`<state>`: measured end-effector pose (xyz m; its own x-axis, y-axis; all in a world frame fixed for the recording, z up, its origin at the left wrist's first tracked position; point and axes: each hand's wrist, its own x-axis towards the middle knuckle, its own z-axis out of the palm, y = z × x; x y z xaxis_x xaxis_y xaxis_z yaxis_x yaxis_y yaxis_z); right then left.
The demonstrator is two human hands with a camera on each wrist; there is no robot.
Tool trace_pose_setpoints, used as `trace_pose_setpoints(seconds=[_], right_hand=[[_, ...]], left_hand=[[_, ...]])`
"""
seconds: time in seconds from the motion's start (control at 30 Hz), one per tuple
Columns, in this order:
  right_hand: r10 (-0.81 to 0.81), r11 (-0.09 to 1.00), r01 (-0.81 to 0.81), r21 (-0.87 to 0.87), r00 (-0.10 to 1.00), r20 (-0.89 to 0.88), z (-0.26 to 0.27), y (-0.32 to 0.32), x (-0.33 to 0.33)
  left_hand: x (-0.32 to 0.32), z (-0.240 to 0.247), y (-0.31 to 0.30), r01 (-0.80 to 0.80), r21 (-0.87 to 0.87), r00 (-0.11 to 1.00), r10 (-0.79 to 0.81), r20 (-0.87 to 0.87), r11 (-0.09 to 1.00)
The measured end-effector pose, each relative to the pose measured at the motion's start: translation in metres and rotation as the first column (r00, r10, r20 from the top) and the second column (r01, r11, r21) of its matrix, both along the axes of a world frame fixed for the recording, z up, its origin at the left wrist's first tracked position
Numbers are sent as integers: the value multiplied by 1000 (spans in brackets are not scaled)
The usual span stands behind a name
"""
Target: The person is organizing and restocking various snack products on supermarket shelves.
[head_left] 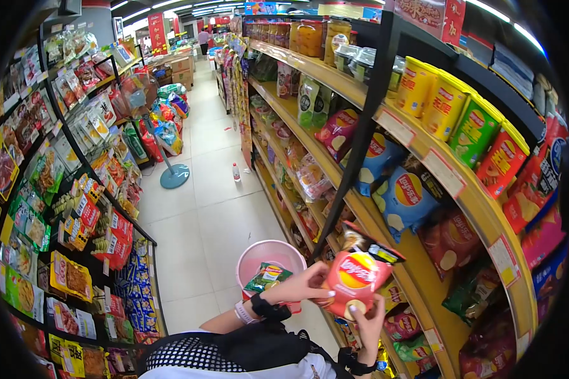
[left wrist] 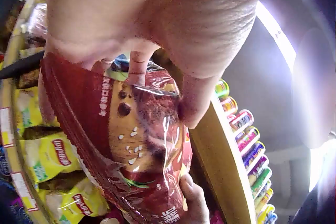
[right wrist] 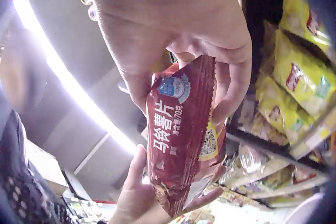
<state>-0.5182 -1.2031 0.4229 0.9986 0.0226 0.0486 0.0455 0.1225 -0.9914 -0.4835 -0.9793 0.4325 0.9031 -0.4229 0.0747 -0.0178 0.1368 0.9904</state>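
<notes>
Two hands share one red crisp bag [head_left: 355, 278] in the head view, held in front of the crisp shelves [head_left: 474, 202]. The left hand [head_left: 300, 285] pinches its upper left edge with curled fingers. The right hand [head_left: 368, 323] grips it from below and hides the bottom seam. Behind the left wrist stands a pink bucket [head_left: 259, 251] with its near rim covered, and a green packet [head_left: 267, 276] lies inside.

At the left wrist, the left hand [left wrist: 157, 19] fills the top of the frame, thumb and fingertips closed on the crisp bag [left wrist: 136, 140]. Glare on the foil blurs the browned food printed on it. The right hand [left wrist: 193, 203] is cut off at the lower edge.

At the right wrist, the right hand [right wrist: 173, 29] clamps thumb and bent fingers on the sealed edge of the crisp bag [right wrist: 178, 140], which is dark red with white characters. The left hand [right wrist: 134, 192] touches the bag from beneath, but its grip cannot be made out here. Yellow packets [right wrist: 302, 77] at the right are out of focus.
</notes>
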Motion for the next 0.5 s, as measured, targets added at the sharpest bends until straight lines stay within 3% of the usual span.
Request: trace_pose_setpoints(seconds=[0.07,0.13,0.17,0.23,0.27,0.3,0.33,0.4,0.43,0.47,0.5], right_hand=[[142,990,-142,2,990,-3,-11,28,9],[259,966,-257,36,947,-193,-42,49,25],[321,946,-325,16,924,-206,-59,61,33],[407,899,-436,-34,864,-297,-87,88,48],[428,875,-481,-58,824,-371,-97,102,53],[432,818,-533,-218,818,-381,-111,114,59],[447,834,-548,-68,742,-499,-131,126,63],[486,813,-582,-8,686,-542,-176,147,70],[488,815,-580,0,686,-539,-187,156,72],[517,741,-666,-85,647,-561,-196,164,76],[539,650,-740,-169,607,-584,-203,173,80]], left_hand=[[-11,-25,30,-42,-63,993,34,-113,997],[-23,-42,60,-116,-23,961,107,-257,993],[-26,-67,73,-110,-18,957,101,-272,994],[-27,-129,99,-187,-75,859,126,-496,980],[-29,-139,107,-178,-66,852,120,-509,982],[-31,-147,114,-290,5,788,242,-566,957],[-34,-156,121,-393,85,707,360,-609,916],[-39,-196,140,-396,122,660,374,-652,910],[-38,-204,143,-469,118,623,423,-659,875],[-37,-214,149,-540,112,584,468,-664,834],[-34,-236,159,-476,273,608,537,-584,836]])
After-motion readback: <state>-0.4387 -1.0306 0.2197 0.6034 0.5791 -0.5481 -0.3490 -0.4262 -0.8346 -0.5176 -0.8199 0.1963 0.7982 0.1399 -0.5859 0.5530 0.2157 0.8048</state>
